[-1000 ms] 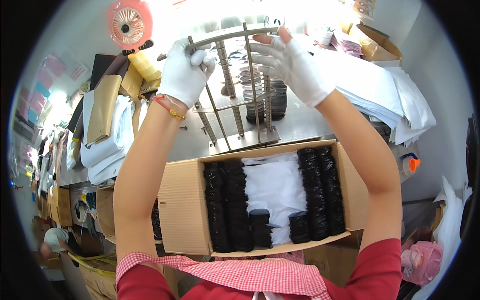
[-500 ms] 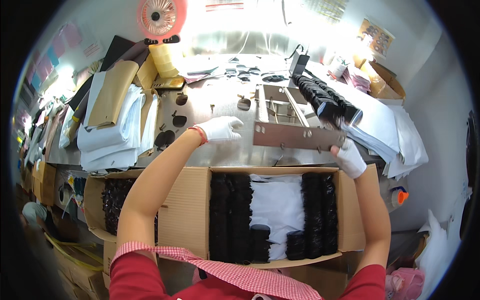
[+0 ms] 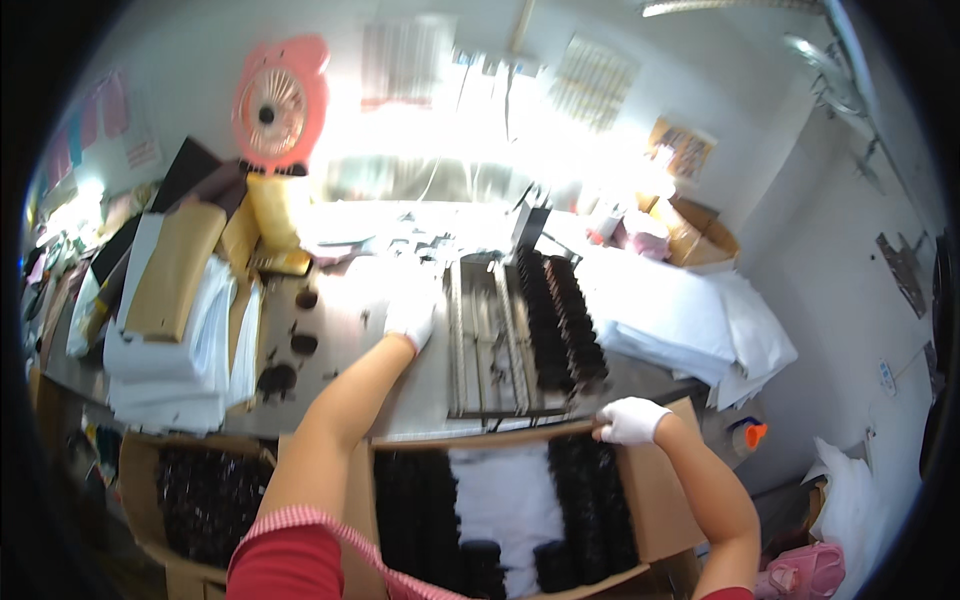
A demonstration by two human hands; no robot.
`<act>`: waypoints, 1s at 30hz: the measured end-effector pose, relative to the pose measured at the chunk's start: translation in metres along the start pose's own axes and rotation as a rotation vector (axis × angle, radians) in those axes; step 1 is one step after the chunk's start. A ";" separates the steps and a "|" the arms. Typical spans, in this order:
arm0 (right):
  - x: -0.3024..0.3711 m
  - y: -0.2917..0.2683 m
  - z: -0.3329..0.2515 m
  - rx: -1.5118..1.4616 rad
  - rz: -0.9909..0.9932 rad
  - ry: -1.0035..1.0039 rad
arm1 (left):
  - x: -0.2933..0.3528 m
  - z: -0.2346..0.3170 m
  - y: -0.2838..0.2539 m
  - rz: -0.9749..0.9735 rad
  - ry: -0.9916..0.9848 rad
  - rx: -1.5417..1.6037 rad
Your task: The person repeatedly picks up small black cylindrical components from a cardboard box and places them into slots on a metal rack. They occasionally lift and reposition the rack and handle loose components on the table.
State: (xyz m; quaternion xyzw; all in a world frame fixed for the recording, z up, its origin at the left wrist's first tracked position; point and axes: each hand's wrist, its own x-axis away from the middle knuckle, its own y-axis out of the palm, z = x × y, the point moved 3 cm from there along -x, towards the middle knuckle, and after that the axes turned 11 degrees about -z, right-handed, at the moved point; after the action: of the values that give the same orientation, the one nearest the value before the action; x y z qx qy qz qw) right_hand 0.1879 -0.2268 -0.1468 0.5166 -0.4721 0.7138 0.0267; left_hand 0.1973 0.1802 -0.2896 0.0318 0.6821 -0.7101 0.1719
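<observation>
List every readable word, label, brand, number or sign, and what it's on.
None can be read.
White red-edged paper sheet on the pale wall: blurred.
Pale yellowish rectangular paper sheet: blurred.
Tan pictured paper sheet: too small.
Small blue-and-white sticker, far right: too small.

Left hand (image 3: 408, 318): fingers washed out by glare, hold unreadable. Right hand (image 3: 633, 421): fingertips mostly hidden, perhaps touching carton (image 3: 660, 490). Black rows (image 3: 595, 490) inside blurred, single pieces indistinct. Small dark pieces (image 3: 425, 241) farther back too small to tell. Wall sheet (image 3: 400, 62) smeared. Left sleeve (image 3: 290, 568) cut off by lower edge.
</observation>
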 end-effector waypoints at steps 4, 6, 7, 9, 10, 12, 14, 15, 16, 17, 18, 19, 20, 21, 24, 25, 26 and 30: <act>0.109 -0.136 -0.042 -0.124 0.786 -0.187 | 0.030 -0.039 -0.002 -0.064 -0.079 -0.085; 0.155 -0.209 -0.039 0.037 1.516 -0.286 | 0.036 -0.030 -0.009 -0.087 -0.094 -0.083; 0.193 -0.242 -0.057 0.286 1.792 -0.166 | 0.041 -0.032 -0.013 -0.149 -0.123 -0.080; 0.254 -0.307 -0.063 0.556 2.319 -0.096 | 0.066 -0.025 -0.050 -0.273 -0.122 -0.023; 0.289 -0.330 -0.072 0.660 2.453 0.077 | 0.073 -0.033 -0.054 -0.296 -0.144 -0.013; 0.333 -0.361 -0.073 0.805 2.523 0.352 | 0.084 -0.027 -0.048 -0.361 -0.165 0.038; 0.358 -0.386 -0.072 0.760 2.406 0.351 | 0.099 -0.017 -0.071 -0.444 -0.143 0.018; 0.364 -0.393 -0.078 0.670 2.317 0.271 | 0.105 -0.024 -0.075 -0.482 -0.149 0.021; 0.363 -0.403 -0.082 0.487 2.132 0.060 | 0.109 -0.029 -0.072 -0.489 -0.143 0.031; 0.359 -0.410 -0.086 0.315 1.924 -0.130 | 0.109 -0.026 -0.074 -0.490 -0.148 0.054; 0.358 -0.416 -0.078 0.308 1.885 -0.026 | 0.111 -0.025 -0.077 -0.496 -0.154 0.069; 0.356 -0.420 -0.065 0.339 1.922 -0.032 | 0.114 -0.026 -0.081 -0.503 -0.162 0.080; 0.353 -0.422 -0.051 0.372 1.958 -0.036 | 0.114 -0.024 -0.083 -0.504 -0.167 0.103; 0.350 -0.422 -0.052 0.398 1.995 -0.049 | 0.116 -0.024 -0.087 -0.513 -0.187 0.097; 0.344 -0.401 -0.039 0.658 2.175 -0.121 | 0.119 -0.028 -0.098 -0.568 -0.220 0.114; 0.345 -0.390 -0.043 0.706 2.209 -0.157 | 0.121 -0.030 -0.097 -0.561 -0.222 0.130; 0.345 -0.379 -0.047 0.808 2.234 -0.085 | 0.123 -0.033 -0.093 -0.555 -0.222 0.147; 0.347 -0.367 -0.035 0.882 2.239 -0.150 | 0.125 -0.038 -0.081 -0.517 -0.208 0.139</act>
State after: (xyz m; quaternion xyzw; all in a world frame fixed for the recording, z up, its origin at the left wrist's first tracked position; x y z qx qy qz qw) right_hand 0.1947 -0.1559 0.3544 -0.1743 -0.3745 0.4094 -0.8135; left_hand 0.0497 0.1931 -0.2498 -0.2045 0.5960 -0.7748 0.0514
